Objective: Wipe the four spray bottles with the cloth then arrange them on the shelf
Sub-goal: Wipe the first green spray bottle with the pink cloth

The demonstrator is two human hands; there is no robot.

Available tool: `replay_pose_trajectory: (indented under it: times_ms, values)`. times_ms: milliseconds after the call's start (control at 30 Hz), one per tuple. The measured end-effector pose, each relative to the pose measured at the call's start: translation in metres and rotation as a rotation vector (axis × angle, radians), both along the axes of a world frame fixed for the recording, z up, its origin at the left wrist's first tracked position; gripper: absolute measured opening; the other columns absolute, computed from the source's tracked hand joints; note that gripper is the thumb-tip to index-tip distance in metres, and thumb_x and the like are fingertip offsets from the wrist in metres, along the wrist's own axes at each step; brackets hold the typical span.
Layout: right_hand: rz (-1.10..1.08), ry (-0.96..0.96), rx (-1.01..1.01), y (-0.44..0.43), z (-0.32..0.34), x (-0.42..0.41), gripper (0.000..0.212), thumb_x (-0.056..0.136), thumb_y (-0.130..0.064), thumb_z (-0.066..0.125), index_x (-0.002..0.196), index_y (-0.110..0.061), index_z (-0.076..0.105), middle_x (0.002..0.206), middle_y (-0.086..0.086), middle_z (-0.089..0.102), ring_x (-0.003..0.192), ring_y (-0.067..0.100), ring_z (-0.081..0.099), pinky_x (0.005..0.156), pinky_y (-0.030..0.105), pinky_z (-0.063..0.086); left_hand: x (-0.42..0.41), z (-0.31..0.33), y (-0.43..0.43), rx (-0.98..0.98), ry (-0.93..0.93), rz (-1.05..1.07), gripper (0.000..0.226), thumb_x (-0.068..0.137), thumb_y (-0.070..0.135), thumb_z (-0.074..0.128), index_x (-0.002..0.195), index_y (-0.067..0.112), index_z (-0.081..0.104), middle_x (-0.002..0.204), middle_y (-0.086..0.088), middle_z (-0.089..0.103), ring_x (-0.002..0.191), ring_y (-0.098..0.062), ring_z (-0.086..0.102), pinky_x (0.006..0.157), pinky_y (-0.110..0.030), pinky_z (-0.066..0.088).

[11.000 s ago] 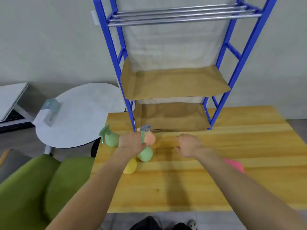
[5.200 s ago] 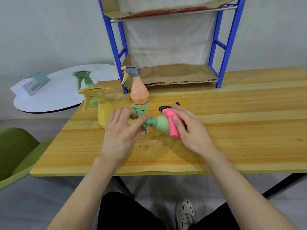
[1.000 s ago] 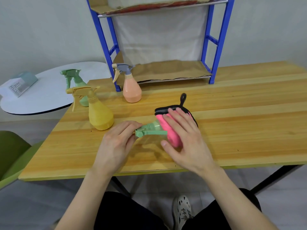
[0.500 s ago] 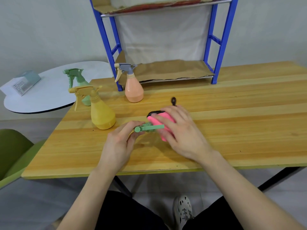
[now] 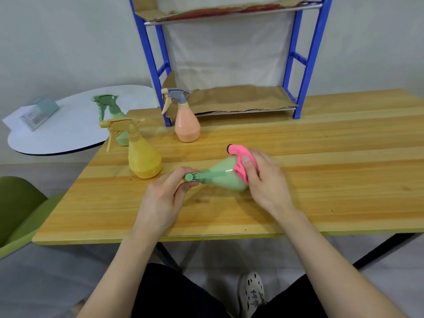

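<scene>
Zero shelved: I hold the pale green bottle (image 5: pixel 223 179) sideways on the table (image 5: pixel 344 171), left hand (image 5: pixel 160 203) fingers (image 5: pixel 184 172) pinching its nozzle, right hand (image 5: pixel 267 183) clutching the cloth (image 5: pixel 238 154) on its base; three others (image 5: pixel 143 157) wait.

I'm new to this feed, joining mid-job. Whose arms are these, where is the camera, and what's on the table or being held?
There is no machine here. These are a person's bare hands, filmed by one wide-angle camera on their head that looks forward and down. The left hand grips the sprayer end of a light green bottle turned on its side over the wooden table. The right hand presses a pink cloth against its body. A yellow bottle, a peach bottle and a darker green bottle stand upright. No bottle shows on the blue shelf.
</scene>
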State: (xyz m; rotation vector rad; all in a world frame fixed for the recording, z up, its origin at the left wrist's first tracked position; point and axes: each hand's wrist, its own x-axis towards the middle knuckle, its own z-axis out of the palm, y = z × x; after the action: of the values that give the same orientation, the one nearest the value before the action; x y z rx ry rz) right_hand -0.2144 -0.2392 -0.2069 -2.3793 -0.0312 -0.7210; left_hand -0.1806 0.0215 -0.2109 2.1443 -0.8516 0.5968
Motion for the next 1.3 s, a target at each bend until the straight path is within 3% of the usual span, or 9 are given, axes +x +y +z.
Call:
replay_pose_trajectory:
  times_ms: [167, 333, 467, 533, 667, 867, 1000, 1167, 1300]
  values:
    - [0.198, -0.166, -0.388, 0.022, -0.009, -0.007, 0.042, 0.115, -0.037, 0.042, 0.153, -0.028, 0.058, 0.148, -0.005, 0.06, 0.145, 0.019, 0.047, 0.127, 0.046, 0.028, 0.0, 0.005, -0.006, -0.035, 0.021, -0.008, 0.015, 0.103, 0.015, 0.072, 0.117, 0.015, 0.068, 0.107, 0.012, 0.076, 0.099, -0.002, 0.073, 0.081, -0.026, 0.059]
    - [-0.098, -0.024, 0.211, 0.005, -0.002, -0.004, 0.038, 0.116, -0.037, 0.038, 0.139, -0.031, 0.068, 0.123, -0.008, 0.068, 0.124, 0.02, 0.062, 0.102, 0.032, 0.045, -0.002, 0.008, -0.005, -0.09, 0.155, 0.082, 0.018, 0.102, 0.033, 0.069, 0.11, 0.018, 0.063, 0.098, 0.021, 0.074, 0.094, 0.005, 0.073, 0.074, -0.01, 0.053]
    - [0.108, -0.19, -0.379, 0.037, -0.003, -0.007, 0.034, 0.113, -0.033, 0.05, 0.137, -0.02, 0.069, 0.136, -0.002, 0.068, 0.134, 0.021, 0.056, 0.122, 0.051, 0.033, -0.003, 0.01, -0.02, -0.093, 0.19, 0.073, 0.013, 0.104, 0.029, 0.069, 0.111, 0.024, 0.059, 0.097, 0.022, 0.075, 0.089, 0.007, 0.073, 0.071, -0.009, 0.051]
    - [0.119, -0.194, -0.423, 0.036, -0.01, -0.005, 0.037, 0.114, -0.036, 0.047, 0.141, -0.019, 0.067, 0.14, -0.002, 0.067, 0.138, 0.02, 0.055, 0.123, 0.051, 0.032, -0.004, 0.011, -0.024, -0.123, 0.242, 0.078, 0.015, 0.104, 0.022, 0.07, 0.115, 0.022, 0.06, 0.098, 0.021, 0.075, 0.085, 0.012, 0.073, 0.069, -0.004, 0.049]
    - [-0.088, -0.093, 0.009, 0.011, -0.008, 0.0, 0.041, 0.116, -0.039, 0.037, 0.146, -0.031, 0.062, 0.14, -0.006, 0.064, 0.133, 0.021, 0.055, 0.116, 0.045, 0.04, -0.004, 0.015, -0.026, -0.257, 0.445, 0.12, 0.007, 0.107, 0.017, 0.066, 0.108, 0.012, 0.063, 0.095, 0.004, 0.082, 0.069, -0.003, 0.079, 0.059, -0.012, 0.055]
    - [0.072, -0.215, -0.487, 0.041, -0.016, -0.004, 0.039, 0.115, -0.036, 0.046, 0.146, -0.02, 0.064, 0.144, -0.003, 0.065, 0.14, 0.021, 0.055, 0.125, 0.051, 0.03, 0.001, 0.019, -0.036, -0.261, 0.526, 0.176, 0.017, 0.111, 0.032, 0.059, 0.105, 0.018, 0.066, 0.084, 0.0, 0.081, 0.065, -0.016, 0.08, 0.062, -0.036, 0.063]
    - [-0.107, -0.177, -0.237, 0.033, -0.006, -0.003, 0.036, 0.114, -0.033, 0.044, 0.138, -0.022, 0.069, 0.137, -0.005, 0.067, 0.137, 0.022, 0.055, 0.122, 0.051, 0.033, -0.003, 0.021, -0.037, -0.287, 0.58, 0.189, 0.019, 0.112, 0.033, 0.058, 0.109, 0.016, 0.067, 0.086, -0.001, 0.082, 0.062, -0.017, 0.08, 0.063, -0.036, 0.063]
    - [0.088, -0.171, -0.405, 0.037, -0.013, -0.004, 0.043, 0.115, -0.037, 0.042, 0.152, -0.022, 0.059, 0.15, -0.003, 0.061, 0.144, 0.02, 0.051, 0.125, 0.049, 0.03, 0.004, 0.024, -0.035, -0.275, 0.552, 0.236, 0.02, 0.112, 0.031, 0.058, 0.108, 0.013, 0.065, 0.077, -0.003, 0.081, 0.056, -0.015, 0.077, 0.056, -0.028, 0.059]
    - [-0.151, 0.052, 0.142, -0.008, -0.025, -0.006, 0.038, 0.115, -0.039, 0.04, 0.145, -0.037, 0.063, 0.12, -0.003, 0.071, 0.112, 0.021, 0.065, 0.089, 0.035, 0.047, 0.005, 0.025, -0.025, -0.353, 0.561, 0.268, 0.028, 0.111, 0.029, 0.061, 0.132, 0.019, 0.044, 0.078, -0.005, 0.082, 0.054, -0.017, 0.076, 0.053, -0.028, 0.059]
